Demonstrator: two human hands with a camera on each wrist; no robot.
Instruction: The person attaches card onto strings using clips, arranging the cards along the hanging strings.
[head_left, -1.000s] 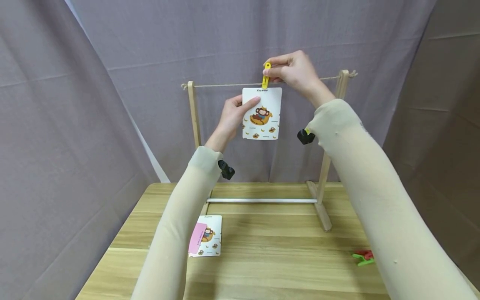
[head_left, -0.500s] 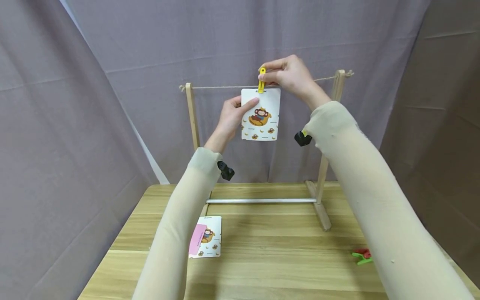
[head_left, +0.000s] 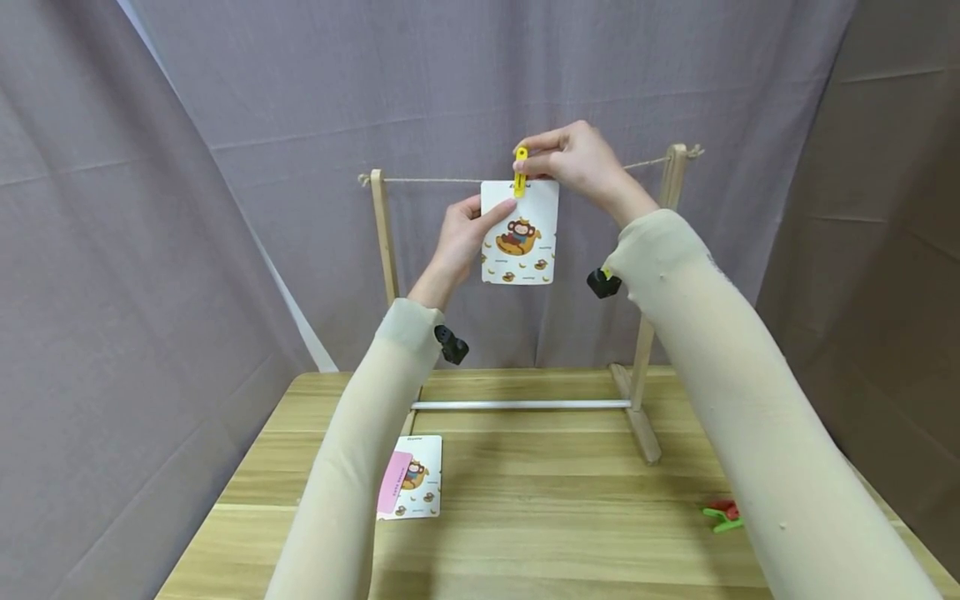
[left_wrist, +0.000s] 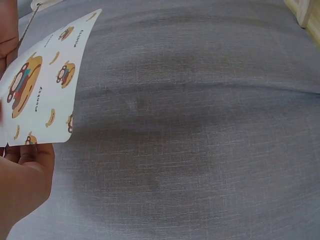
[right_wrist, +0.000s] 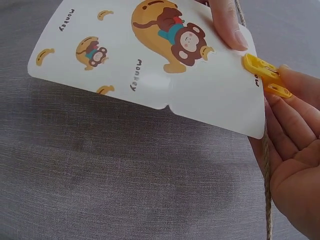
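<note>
A white card (head_left: 517, 237) printed with a monkey on a banana hangs upright at the rope (head_left: 431, 180). My left hand (head_left: 459, 243) pinches its left edge, thumb across the front and fingers behind. In the head view my right hand (head_left: 581, 162) pinches a yellow clothespin (head_left: 521, 173) over the card's top edge. The right wrist view shows the clothespin (right_wrist: 265, 75) straddling that edge beside the rope (right_wrist: 267, 185), its lower end over the card's front (right_wrist: 220, 100). Part of the card (left_wrist: 45, 85) also shows in the left wrist view.
A wooden stand with two posts (head_left: 384, 233) carries the rope, a white bar (head_left: 525, 405) low between them. On the wooden table (head_left: 540, 533) lie a second monkey card (head_left: 429, 500) partly under a pink card (head_left: 393, 483), and red and green clothespins (head_left: 723, 515) at right.
My right hand has lowered the yellow clothespin slightly left, so it now overlaps the card's top edge further. The left hand keeps its hold on the card.
</note>
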